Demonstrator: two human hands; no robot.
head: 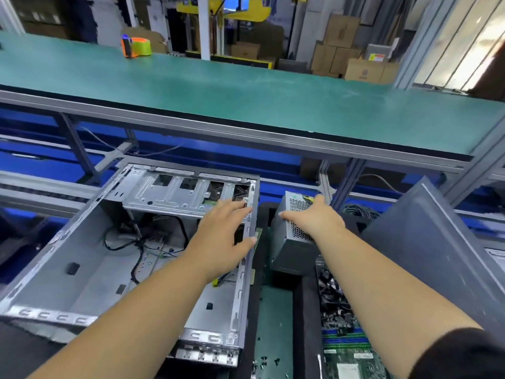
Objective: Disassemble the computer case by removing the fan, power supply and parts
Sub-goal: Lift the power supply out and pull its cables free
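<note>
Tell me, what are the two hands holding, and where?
The right hand grips the power supply by its top edge, outside the case. The left hand rests flat on the computer case at its right wall, thumb on the rim.

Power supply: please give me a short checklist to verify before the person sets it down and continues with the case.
1. Power supply is out of the computer case: ok.
2. Right hand holds it firmly: cannot tell, the hand lies on top, fingers partly hidden.
3. Left hand steadies the case at its right wall: ok.
4. Landing spot is free: not ok, the motherboard lies just in front.
5. Black cables inside the case removed: not ok.
6. Loose screws collected: not ok.
</note>
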